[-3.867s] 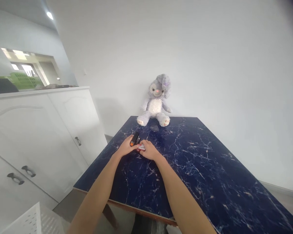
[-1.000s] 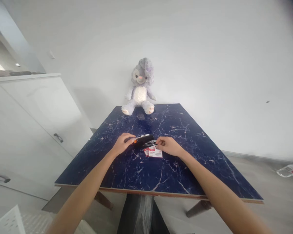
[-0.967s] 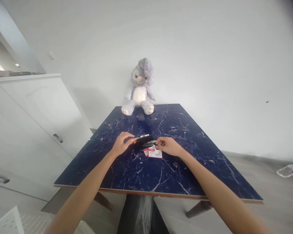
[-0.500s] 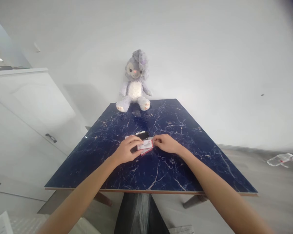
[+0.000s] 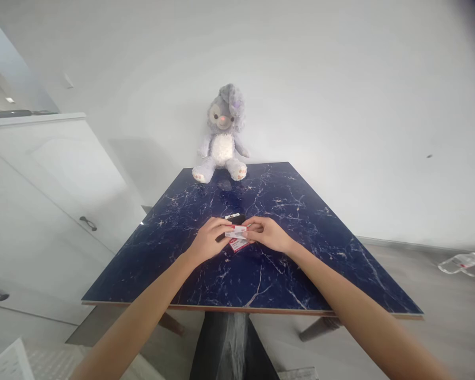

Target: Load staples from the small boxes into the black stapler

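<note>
Over the middle of the blue marbled table (image 5: 206, 285), my left hand (image 5: 206, 241) grips the left end of a small white card with red edging (image 5: 234, 232). The fingers and thumb of my right hand (image 5: 269, 234) close on the same card's right end. Beneath it lies a second red-and-white card (image 5: 238, 244), partly covered. Just behind the hands is a black, flat object (image 5: 237, 219) with a white strip, mostly hidden; its kind is unclear.
A grey plush rabbit (image 5: 224, 137) sits at the table's far edge against the wall. On the left stands a white cabinet (image 5: 43, 184) with dark handles. A clear plastic bottle (image 5: 459, 263) lies on the floor at right.
My right hand has moved left and now takes hold of the card's right end with thumb and fingers. The view has shifted slightly.
</note>
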Tool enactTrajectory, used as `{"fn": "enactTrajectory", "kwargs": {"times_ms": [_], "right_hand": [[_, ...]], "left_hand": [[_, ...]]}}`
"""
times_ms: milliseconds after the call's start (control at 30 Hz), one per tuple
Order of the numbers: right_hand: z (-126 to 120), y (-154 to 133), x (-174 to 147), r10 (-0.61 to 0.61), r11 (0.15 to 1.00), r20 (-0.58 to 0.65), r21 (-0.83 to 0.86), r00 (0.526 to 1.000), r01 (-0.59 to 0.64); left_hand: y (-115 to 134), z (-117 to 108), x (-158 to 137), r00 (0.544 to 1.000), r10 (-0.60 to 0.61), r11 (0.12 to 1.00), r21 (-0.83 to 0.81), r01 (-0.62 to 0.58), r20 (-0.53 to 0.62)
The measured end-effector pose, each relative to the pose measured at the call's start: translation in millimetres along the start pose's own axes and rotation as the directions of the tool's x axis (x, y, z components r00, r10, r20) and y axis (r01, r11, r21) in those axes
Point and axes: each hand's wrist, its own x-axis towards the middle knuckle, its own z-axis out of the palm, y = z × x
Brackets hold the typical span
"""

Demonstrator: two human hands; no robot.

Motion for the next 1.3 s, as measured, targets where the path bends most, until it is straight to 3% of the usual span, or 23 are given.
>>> {"fn": "enactTrajectory", "kwargs": {"times_ms": [267,633,900,967,1033,1133,1200,1300], "right_hand": [[0.6,3.0,0.8,-0.017,1.000,0.022,0.027,1.000,0.016],[4.1,-2.0,0.0,-0.050,0.995,-0.011,0.090,0.999,0.050],[-3.5,3.8,4.1,-0.076,0.983,-0.029,0.165,0.997,0.080],[-9.5,3.1,3.0,-0.089,0.992,-0.086,0.081,0.992,0.096],[-16.8,0.7,0.0,-0.134,0.980,-0.124,-0.164,0.983,0.113],[-25.1,-4.0,-5.4,-0.215,0.793,-0.024,-0.588,0.976,0.160],[-25.6,-5.2,-7.3,-0.213,0.689,0.060,-0.698,0.975,0.193],[-19.8,-1.5,-5.8,-0.187,0.672,0.110,-0.711,0.976,0.208]], "left_hand": [[1.7,0.3,1.2,0.999,-0.037,0.999,-0.026,0.036,-0.038],[8.2,0.8,1.7,0.995,-0.070,0.997,0.044,0.067,0.070],[7.5,-8.4,4.4,0.988,-0.152,0.988,0.001,0.152,0.027],[5.9,-13.4,5.5,0.988,-0.153,0.988,0.029,0.154,-0.021],[3.0,-18.0,6.3,0.984,-0.150,0.983,0.089,0.159,-0.096],[-1.1,-21.4,6.5,0.976,-0.145,0.973,0.153,0.170,-0.164],[-2.1,-21.3,6.1,0.979,-0.138,0.977,0.140,0.159,-0.147],[-1.0,-19.9,5.5,0.987,-0.129,0.987,0.086,0.138,-0.100]]}}
